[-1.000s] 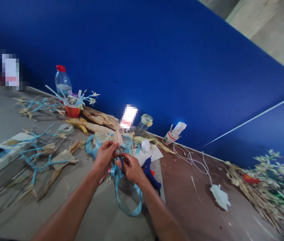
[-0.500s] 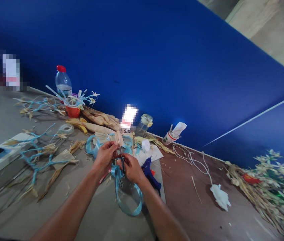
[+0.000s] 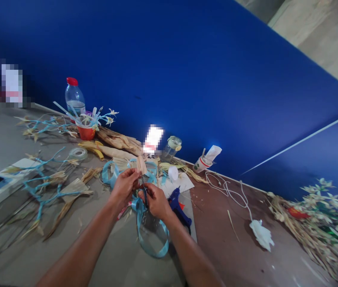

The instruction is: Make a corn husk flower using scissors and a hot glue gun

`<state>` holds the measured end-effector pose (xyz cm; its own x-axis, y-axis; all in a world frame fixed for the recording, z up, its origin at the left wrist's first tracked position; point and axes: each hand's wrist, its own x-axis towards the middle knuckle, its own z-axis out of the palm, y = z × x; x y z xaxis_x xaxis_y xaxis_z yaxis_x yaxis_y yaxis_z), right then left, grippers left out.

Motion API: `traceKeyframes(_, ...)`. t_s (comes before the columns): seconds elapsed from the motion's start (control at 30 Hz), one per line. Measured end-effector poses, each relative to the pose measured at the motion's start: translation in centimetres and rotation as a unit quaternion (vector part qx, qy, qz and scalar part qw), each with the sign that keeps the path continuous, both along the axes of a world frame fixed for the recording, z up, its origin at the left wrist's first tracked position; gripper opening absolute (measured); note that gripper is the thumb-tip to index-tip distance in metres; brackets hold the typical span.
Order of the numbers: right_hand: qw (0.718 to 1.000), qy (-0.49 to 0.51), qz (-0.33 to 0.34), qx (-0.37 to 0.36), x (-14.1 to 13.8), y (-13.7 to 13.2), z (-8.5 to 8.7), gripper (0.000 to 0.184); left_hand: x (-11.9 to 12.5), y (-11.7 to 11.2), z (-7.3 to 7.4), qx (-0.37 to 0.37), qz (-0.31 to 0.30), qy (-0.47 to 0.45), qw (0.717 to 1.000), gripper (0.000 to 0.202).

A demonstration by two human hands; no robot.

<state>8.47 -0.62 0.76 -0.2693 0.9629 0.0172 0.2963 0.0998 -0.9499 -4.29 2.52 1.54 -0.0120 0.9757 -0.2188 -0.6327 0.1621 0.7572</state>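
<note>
My left hand (image 3: 125, 185) is closed, pinching a small pale piece of dried husk (image 3: 141, 164) that stands up from the fingertips. My right hand (image 3: 155, 199) is wrapped around dark-handled scissors (image 3: 145, 195), whose blades point up toward the husk piece. Whether the blades touch it is too small to tell. Light blue ribbon (image 3: 160, 252) loops on the table below both hands, and more blue ribbon (image 3: 111, 174) curls behind the left one. Just right of my right hand lies a blue glue gun (image 3: 178, 207).
Blue-wrapped branches with husk flowers (image 3: 42, 195) and a white power strip (image 3: 9, 181) lie left. Along the blue partition (image 3: 169, 59) stand a red cup (image 3: 85, 132), a bottle (image 3: 75, 95) and a clear jar (image 3: 173, 146). A white cable (image 3: 231, 193) and white flowers (image 3: 326, 195) are at right.
Both hands keep nearly the same place and grip. The scissors look slightly shifted in my right hand, and the whole view has drifted very slightly.
</note>
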Motion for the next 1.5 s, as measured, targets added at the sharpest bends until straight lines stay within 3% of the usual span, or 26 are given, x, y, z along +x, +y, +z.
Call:
traceKeyframes(0.23, 1.0, -0.023, -0.012, -0.007, 0.0, -0.1, 0.2, 0.023, -0.1, 0.1, -0.2, 0.007, -0.015, -0.015, 1.0, 0.032)
traceKeyframes(0.63, 0.997, -0.064, -0.026, 0.042, 0.2, 0.2, -0.4, 0.022, -0.2, 0.2, 0.0, 0.015, -0.016, -0.025, 0.999, 0.031)
traceKeyframes(1.5, 0.998, 0.004, -0.057, 0.034, 0.4, 0.7, -1.0, 0.018, 0.3, -0.1, -0.3, -0.003, -0.068, 0.017, 0.998, 0.034)
